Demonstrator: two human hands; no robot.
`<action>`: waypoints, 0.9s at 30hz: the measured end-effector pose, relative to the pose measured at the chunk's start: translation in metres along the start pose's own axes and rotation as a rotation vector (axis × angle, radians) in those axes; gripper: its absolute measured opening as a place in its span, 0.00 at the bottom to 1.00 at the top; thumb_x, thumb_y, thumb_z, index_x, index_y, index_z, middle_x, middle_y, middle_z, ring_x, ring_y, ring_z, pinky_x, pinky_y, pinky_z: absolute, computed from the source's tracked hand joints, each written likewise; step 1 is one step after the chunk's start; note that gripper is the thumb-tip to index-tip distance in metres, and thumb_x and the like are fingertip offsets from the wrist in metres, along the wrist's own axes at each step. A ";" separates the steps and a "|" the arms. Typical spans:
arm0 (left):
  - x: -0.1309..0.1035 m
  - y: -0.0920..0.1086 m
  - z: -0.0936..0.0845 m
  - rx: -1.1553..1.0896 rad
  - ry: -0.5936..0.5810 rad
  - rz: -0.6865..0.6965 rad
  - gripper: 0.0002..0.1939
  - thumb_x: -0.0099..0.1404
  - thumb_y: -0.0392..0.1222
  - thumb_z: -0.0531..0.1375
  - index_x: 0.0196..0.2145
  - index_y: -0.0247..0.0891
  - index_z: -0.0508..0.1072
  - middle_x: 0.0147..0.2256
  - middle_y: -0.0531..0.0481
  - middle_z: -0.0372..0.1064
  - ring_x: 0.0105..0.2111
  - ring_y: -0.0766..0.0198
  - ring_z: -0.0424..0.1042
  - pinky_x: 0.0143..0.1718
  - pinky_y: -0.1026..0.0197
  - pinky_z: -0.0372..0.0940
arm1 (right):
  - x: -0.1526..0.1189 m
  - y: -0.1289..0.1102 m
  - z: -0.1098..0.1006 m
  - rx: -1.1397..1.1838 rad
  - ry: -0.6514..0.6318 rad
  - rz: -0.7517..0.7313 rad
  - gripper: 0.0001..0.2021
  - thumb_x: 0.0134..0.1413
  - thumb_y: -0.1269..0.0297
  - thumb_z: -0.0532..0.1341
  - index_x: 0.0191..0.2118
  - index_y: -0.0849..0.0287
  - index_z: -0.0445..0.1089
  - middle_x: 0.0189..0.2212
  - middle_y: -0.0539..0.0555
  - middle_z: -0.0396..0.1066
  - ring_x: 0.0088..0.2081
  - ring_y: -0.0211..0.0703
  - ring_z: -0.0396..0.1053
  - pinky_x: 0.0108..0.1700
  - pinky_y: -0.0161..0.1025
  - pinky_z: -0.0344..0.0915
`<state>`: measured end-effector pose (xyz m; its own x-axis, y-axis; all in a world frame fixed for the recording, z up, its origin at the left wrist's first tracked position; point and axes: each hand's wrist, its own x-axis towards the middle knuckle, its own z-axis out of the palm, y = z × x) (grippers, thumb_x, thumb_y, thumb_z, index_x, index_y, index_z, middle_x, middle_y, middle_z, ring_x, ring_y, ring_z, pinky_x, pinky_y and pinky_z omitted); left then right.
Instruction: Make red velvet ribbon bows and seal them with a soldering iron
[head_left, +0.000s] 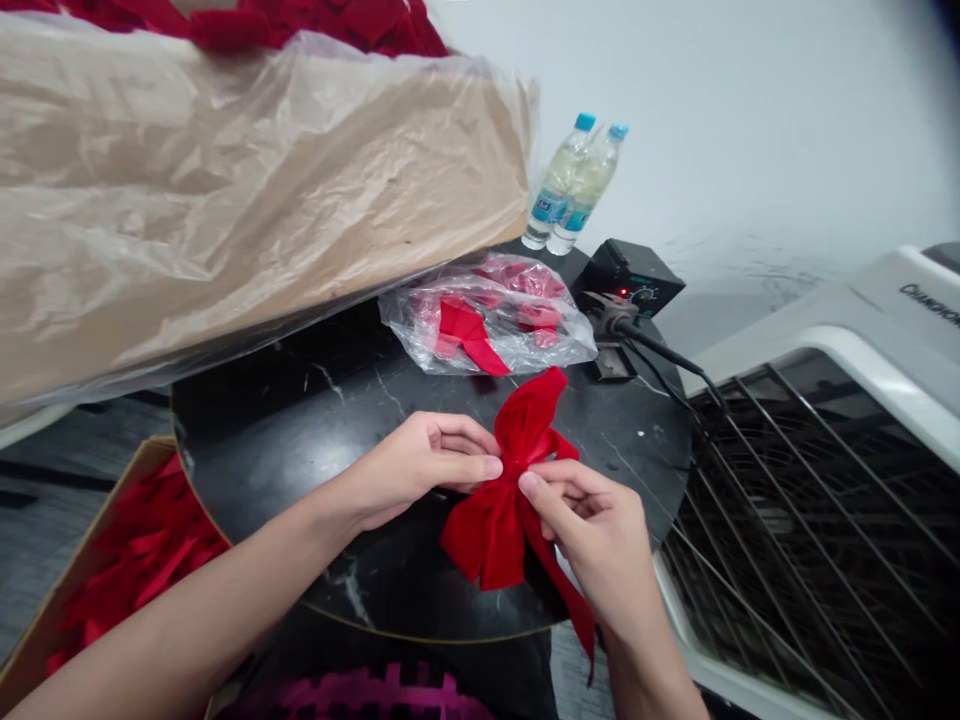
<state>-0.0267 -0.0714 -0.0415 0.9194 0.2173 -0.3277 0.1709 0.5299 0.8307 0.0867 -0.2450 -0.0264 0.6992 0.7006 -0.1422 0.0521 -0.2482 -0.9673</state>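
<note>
A red fabric bow (501, 535) with loops and hanging tails is held over the round black marbled table (300, 400). My left hand (427, 465) pinches it near its centre from the left, thumb and fingers closed on the cloth. From the right, my right hand (592, 510) grips it close to the middle, thumb and forefinger together. One long tail hangs down beside my right hand past the table's edge. Behind the bow lies a clear plastic bag (427, 345) with red fabric pieces in it.
A large plastic-covered box (262, 200) of red fabric fills the upper left. Two bottles (564, 195) and a black soldering-type station (634, 280) stand at the back. A fan heater-like appliance (810, 350) is at right. An open carton (64, 590) of red fabric sits lower left.
</note>
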 end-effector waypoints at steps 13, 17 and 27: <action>0.000 0.001 0.000 -0.011 0.017 0.007 0.12 0.52 0.37 0.75 0.34 0.35 0.81 0.30 0.49 0.78 0.29 0.69 0.72 0.32 0.67 0.64 | -0.002 -0.005 0.000 -0.014 -0.003 -0.023 0.12 0.57 0.55 0.69 0.34 0.61 0.78 0.16 0.48 0.67 0.19 0.33 0.60 0.22 0.31 0.57; 0.000 0.002 0.000 -0.013 0.005 0.019 0.09 0.54 0.36 0.74 0.34 0.35 0.81 0.29 0.51 0.77 0.28 0.71 0.71 0.31 0.69 0.63 | -0.002 -0.006 0.002 -0.006 -0.005 -0.029 0.13 0.56 0.54 0.69 0.32 0.61 0.77 0.16 0.47 0.66 0.18 0.31 0.58 0.21 0.30 0.55; -0.001 0.003 0.002 -0.047 -0.008 0.008 0.08 0.56 0.37 0.73 0.34 0.36 0.80 0.26 0.54 0.75 0.25 0.72 0.68 0.29 0.70 0.60 | -0.002 -0.005 0.003 0.023 -0.011 -0.028 0.13 0.57 0.55 0.68 0.31 0.61 0.77 0.17 0.48 0.66 0.19 0.32 0.59 0.21 0.31 0.54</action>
<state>-0.0264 -0.0713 -0.0375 0.9235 0.2157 -0.3174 0.1466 0.5660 0.8113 0.0832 -0.2432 -0.0223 0.6900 0.7142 -0.1173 0.0552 -0.2136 -0.9754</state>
